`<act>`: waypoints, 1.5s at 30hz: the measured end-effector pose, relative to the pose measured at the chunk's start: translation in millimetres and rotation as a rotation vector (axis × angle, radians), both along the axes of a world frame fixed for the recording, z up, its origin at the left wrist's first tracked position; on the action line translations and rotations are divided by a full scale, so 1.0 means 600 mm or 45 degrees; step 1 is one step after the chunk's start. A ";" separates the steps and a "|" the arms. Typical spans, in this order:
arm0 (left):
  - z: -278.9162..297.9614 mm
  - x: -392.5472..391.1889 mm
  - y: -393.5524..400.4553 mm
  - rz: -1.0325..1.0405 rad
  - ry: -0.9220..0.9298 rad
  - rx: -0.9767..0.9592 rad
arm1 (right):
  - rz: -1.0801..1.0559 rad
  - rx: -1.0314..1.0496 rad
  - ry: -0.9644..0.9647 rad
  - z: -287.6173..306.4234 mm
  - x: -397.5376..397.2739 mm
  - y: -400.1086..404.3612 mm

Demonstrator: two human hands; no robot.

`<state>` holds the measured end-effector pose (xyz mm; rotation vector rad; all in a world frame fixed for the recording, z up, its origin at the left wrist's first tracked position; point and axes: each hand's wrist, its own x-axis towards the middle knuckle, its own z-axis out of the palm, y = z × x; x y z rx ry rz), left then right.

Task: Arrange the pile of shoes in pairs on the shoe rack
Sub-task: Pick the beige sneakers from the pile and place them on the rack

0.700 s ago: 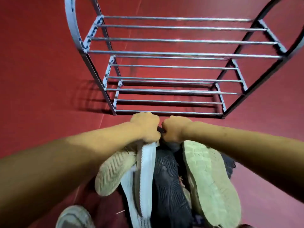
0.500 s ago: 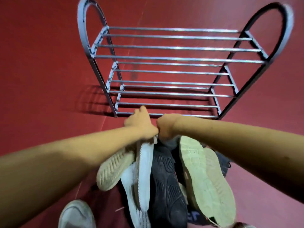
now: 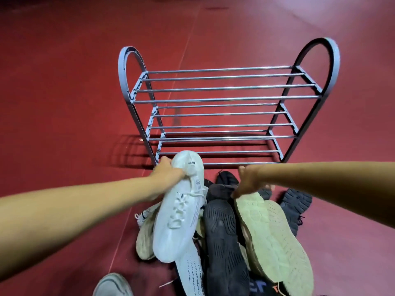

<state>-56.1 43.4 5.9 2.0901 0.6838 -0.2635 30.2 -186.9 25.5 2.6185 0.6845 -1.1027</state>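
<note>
My left hand (image 3: 168,174) grips the heel of a white sneaker (image 3: 179,212), lifted sole-up above the pile of shoes (image 3: 224,231) on the red floor. My right hand (image 3: 249,182) hovers with fingers spread over the far end of the pile, touching the edge of a pale green sole (image 3: 271,236). A black shoe (image 3: 224,236) lies sole-up between the white and green ones. The metal shoe rack (image 3: 222,99) stands just beyond the pile, its shelves bare.
Another dark shoe (image 3: 297,206) lies at the right of the pile. A grey shoe toe (image 3: 113,285) shows at the bottom left. A second white shoe (image 3: 192,274) lies under the lifted one. Red floor (image 3: 64,82) surrounds the rack.
My left hand has pulled the white sneaker up out of the pile and turned its sole upward. My right hand has let go and opened. The rack now shows fully.
</note>
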 end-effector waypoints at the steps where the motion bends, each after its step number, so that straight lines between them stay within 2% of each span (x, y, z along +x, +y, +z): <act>1: 0.004 0.005 0.005 -0.011 -0.005 -0.035 | -0.119 -0.026 0.093 -0.014 -0.009 -0.014; 3: 0.003 0.009 0.013 -0.043 0.008 -0.076 | -0.390 0.019 0.215 -0.059 -0.034 -0.037; 5: -0.007 0.012 0.010 -0.071 0.036 -0.087 | -0.593 0.138 0.137 -0.100 -0.055 -0.054; 7: -0.030 0.015 -0.004 -0.061 0.079 -0.143 | -0.684 0.200 0.060 -0.123 -0.058 -0.066; 13: -0.117 -0.001 -0.013 0.132 0.098 -0.135 | -0.779 0.252 0.132 -0.128 -0.030 -0.069; 18: -0.134 -0.037 0.005 0.096 0.114 -0.200 | -0.857 0.325 0.176 -0.137 -0.037 -0.059; 21: -0.132 -0.044 0.014 0.063 0.136 -0.268 | -0.910 0.610 0.076 -0.101 -0.032 -0.055; 24: -0.128 -0.047 0.020 0.061 0.145 -0.268 | -0.906 1.136 -0.174 -0.035 -0.021 -0.056; 26: -0.122 -0.047 0.017 0.051 0.143 -0.262 | -0.755 1.495 -0.483 0.008 -0.026 -0.063; 27: -0.124 -0.048 0.018 0.065 0.147 -0.269 | -0.582 1.629 -0.614 0.020 -0.032 -0.068; 29: -0.125 -0.050 0.016 0.089 0.146 -0.274 | -0.130 1.687 -0.795 0.016 -0.052 -0.086; 31: -0.126 -0.051 0.020 0.096 0.160 -0.267 | 0.405 1.424 -0.923 -0.031 -0.067 -0.114; 33: -0.125 -0.052 0.020 0.093 0.162 -0.246 | 0.802 1.022 -0.887 -0.104 -0.085 -0.154; 35: -0.124 -0.052 0.020 0.095 0.162 -0.236 | 0.991 0.693 -0.756 -0.167 -0.108 -0.193; 36: -0.124 -0.051 0.020 0.093 0.153 -0.242 | 1.000 0.609 -0.682 -0.187 -0.117 -0.209; 39: -0.127 -0.048 0.016 0.071 0.169 -0.200 | 0.836 0.532 -0.457 -0.200 -0.125 -0.229; 41: -0.133 -0.042 0.015 0.032 0.168 -0.049 | 0.654 0.582 -0.254 -0.184 -0.115 -0.233; 43: -0.137 -0.033 0.012 -0.080 0.212 0.225 | 0.288 0.744 -0.098 -0.164 -0.102 -0.231; 45: -0.136 -0.027 0.011 -0.180 0.255 0.480 | -0.211 0.927 -0.167 -0.160 -0.081 -0.227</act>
